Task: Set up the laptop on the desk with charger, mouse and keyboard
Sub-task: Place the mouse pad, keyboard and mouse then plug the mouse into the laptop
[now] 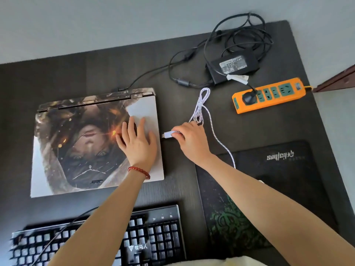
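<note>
A closed laptop (76, 150) with a printed picture on its lid lies on the dark desk (178, 189). My left hand (137, 142) rests flat on the lid near its right edge. My right hand (190, 139) pinches a white USB plug (168, 134), whose tip is just off the laptop's right side. Its white braided cable (201, 104) loops behind my hand and trails toward the mouse pad; the mouse itself is hidden. The black charger brick (234, 68) lies at the back, one lead reaching the laptop's rear. A black keyboard (149, 239) sits at the near edge.
An orange power strip (269, 95) lies at the back right with a black plug in it. A black and green mouse pad (269, 189) covers the right side. Tangled black charger cable (240, 35) hangs over the desk's far edge.
</note>
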Motion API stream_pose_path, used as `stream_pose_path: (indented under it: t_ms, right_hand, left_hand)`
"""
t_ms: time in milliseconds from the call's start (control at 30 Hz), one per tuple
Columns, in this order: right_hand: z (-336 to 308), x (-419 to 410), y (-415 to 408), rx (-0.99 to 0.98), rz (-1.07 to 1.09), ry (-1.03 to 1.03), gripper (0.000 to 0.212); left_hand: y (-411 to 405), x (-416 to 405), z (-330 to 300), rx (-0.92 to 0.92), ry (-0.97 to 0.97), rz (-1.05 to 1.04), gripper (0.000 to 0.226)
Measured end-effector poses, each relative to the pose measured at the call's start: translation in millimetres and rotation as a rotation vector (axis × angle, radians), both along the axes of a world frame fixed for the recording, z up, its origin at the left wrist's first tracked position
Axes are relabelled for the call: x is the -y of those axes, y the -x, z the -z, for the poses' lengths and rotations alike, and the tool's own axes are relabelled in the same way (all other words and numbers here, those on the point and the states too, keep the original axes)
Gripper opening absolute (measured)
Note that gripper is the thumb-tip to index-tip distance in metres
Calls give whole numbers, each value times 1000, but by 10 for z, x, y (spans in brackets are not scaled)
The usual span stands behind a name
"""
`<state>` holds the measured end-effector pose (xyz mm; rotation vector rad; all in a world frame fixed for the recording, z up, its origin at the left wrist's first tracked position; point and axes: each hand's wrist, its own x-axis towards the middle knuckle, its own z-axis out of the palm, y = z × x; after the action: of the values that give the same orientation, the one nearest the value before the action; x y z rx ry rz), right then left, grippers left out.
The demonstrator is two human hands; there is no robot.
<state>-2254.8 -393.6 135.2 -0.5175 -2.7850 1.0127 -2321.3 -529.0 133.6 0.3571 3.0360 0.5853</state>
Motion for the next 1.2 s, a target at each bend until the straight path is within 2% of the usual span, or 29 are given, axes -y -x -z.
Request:
stream_pose_path:
  t_ms: [200, 567, 700, 800, 1200]
  right_hand:
    - [77, 66, 9, -87, 155, 175, 11]
    - [131, 123, -9, -34, -132, -165, 18]
    - [112, 115, -9, -5, -33, -134, 14]
    - [74, 94, 45, 10, 80, -60, 19]
    - [102, 133, 125, 18, 103, -35, 21]
  left_hand:
    - [-18, -21, 105, -83, 31, -39, 46]
    - [-25, -47, 104, -103, 63, -53, 46]
    - [-29, -47, 119, -112, 74, -60, 46]
    - [-26, -41, 131, -120, 75, -56, 45]
    - [-24, -43, 144, -113, 73, -62, 45]
